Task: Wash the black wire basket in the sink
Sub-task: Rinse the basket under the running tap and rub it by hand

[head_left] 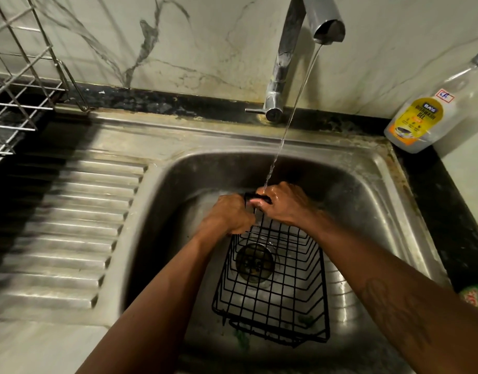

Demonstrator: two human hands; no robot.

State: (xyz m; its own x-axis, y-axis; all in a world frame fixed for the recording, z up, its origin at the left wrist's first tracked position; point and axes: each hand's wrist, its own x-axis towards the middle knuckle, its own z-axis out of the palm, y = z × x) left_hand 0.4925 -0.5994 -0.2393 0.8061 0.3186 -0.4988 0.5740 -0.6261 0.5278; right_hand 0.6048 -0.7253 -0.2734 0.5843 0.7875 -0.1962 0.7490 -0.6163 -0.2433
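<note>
Black wire basket (pixel 273 292) in sink (pixel 367 168); my left hand (pixel 229 214), right hand (pixel 283 203) grip its rim; rinsing, I'd rotate next.

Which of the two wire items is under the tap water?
The black wire basket in the sink, gripped at its far end by the left hand and right hand under the stream. The silver wire rack stands untouched at upper left.

Dim, warm light from above glints off the wet fingers (pixel 255 202) and the sink (pixel 367 201) wall right of them. Left of the fingers heavy shadow crosses the blurred drainboard (pixel 70 225), and lines bow toward the frame's edges.
</note>
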